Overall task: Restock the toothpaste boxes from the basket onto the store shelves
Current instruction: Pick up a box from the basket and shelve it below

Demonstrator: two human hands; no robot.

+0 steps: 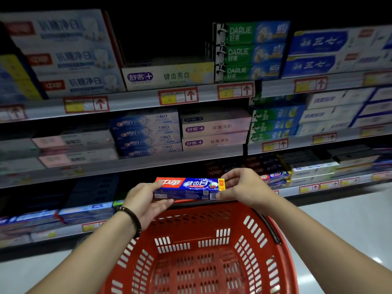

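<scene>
Glossy printed carton toothpaste box point(188, 188), slotted red plastic basket point(201, 251)

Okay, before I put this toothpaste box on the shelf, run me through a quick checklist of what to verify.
1. Grip: left hand and right hand each hold an end of the blue and red toothpaste box: ok.
2. Box level, label facing out: ok.
3. Matching stack of blue and red boxes on the low shelf to the right: ok.
4. Free room on that stack: cannot tell.
5. Red plastic basket shows no boxes left: ok.
</scene>
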